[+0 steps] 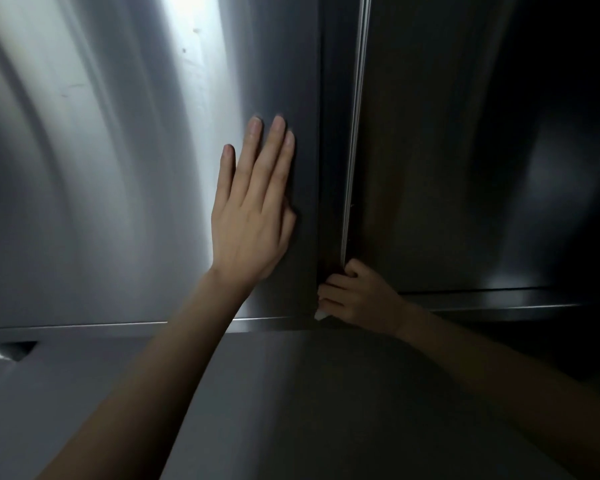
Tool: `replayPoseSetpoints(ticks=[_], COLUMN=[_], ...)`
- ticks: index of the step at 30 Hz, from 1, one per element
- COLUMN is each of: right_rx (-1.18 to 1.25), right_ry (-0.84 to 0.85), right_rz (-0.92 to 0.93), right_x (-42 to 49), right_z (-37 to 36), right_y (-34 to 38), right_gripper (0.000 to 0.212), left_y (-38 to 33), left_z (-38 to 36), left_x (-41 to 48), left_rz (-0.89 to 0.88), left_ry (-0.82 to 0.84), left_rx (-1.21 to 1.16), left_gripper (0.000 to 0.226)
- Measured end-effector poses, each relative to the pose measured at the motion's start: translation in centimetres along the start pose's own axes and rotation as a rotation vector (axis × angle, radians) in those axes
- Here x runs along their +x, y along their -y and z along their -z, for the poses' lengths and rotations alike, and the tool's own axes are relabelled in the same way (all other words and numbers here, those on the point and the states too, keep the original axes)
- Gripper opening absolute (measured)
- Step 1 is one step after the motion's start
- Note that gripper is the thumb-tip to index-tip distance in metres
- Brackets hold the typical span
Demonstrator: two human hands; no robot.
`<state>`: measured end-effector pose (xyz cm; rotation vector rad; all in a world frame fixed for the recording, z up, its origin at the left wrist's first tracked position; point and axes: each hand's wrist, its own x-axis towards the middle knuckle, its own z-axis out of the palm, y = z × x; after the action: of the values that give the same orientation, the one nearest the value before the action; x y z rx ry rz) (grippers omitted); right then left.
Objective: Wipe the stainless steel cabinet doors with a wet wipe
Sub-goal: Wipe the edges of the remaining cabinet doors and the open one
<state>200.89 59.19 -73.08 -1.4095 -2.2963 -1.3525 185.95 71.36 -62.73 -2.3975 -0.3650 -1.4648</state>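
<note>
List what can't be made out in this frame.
Head view, wet wipe: only a white corner shows; right hand covers the rest.
Head view, right door: far side lost in shadow.
Head view, left door: top cut by frame edge.
Head view, left hand palm: hidden by its back.

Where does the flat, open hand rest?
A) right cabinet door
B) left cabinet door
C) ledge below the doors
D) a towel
B: the left hand lies flat, fingers straight, on the left cabinet door; the right hand grips a white wipe lower down.
</note>
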Motion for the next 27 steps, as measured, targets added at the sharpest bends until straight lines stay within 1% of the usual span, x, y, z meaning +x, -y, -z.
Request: replayPoseSetpoints(ticks=[2, 4, 8, 11, 14, 16, 18, 19, 21, 23, 25, 27], right_rx=[-0.009, -0.025, -0.027, 0.013, 0.040, 0.021, -0.002, -0.012, -0.015, 0.039, 0.115, 0.157], right_ry=[-0.068, -0.137, -0.209, -0.148, -0.065, -0.058, -0.148, -0.233, -0.429, -0.560, -0.601, -0.583], right_rz=[-0.049, -0.111, -0.242, -0.238, -0.153, -0.119, -0.152, -0.211, -0.387, -0.532, -0.625, -0.683], right_x=[1.0, 1.6, 1.6, 0.7, 0.4, 1.2, 2.8, 4.0, 6.9, 9.5, 10.7, 9.8], right_z=[1.1, 2.0, 2.0, 1.1, 0.9, 1.9, 3.9, 5.0, 7.1, 8.3, 8.4, 7.5], right_y=[-1.6, -2.8, -1.9, -0.3, 0.2, -0.7, -3.0, -4.5, -7.3, -8.8, -8.4, -6.6], right_gripper=[0.026, 0.022, 0.015, 0.016, 0.023, 0.025, 0.022, 0.019, 0.013, 0.008, 0.006, 0.008], left_y=[0.1, 0.2, 0.2, 0.0, -0.3, -0.3, -0.1, -0.1, 0.0, 0.0, -0.1, -0.3], left_z=[-0.1, -0.1, 0.1, 0.1, 0.2, 0.3, 0.3, 0.3, 0.3, 0.3, 0.4, 0.4], left_x=[-0.3, -0.8, -1.6, -1.8, -1.9, -1.9, -1.9, -1.9, -1.9, -1.9, -1.9, -1.8], left_rz=[-0.005, -0.009, -0.027, -0.021, -0.002, -0.004, -0.009, -0.010, -0.014, -0.013, -0.008, -0.003], left_ry=[0.006, 0.027, 0.058, 0.072, 0.094, 0.108, 0.114, 0.113, 0.108, 0.108, 0.107, 0.109], left_rx=[0.002, 0.001, 0.014, 0.011, 0.011, 0.012, 0.001, -0.005, -0.010, -0.011, -0.009, -0.010], left_gripper=[0.070, 0.072, 0.072, 0.072, 0.074, 0.073, 0.072, 0.072, 0.070, 0.068, 0.066, 0.065])
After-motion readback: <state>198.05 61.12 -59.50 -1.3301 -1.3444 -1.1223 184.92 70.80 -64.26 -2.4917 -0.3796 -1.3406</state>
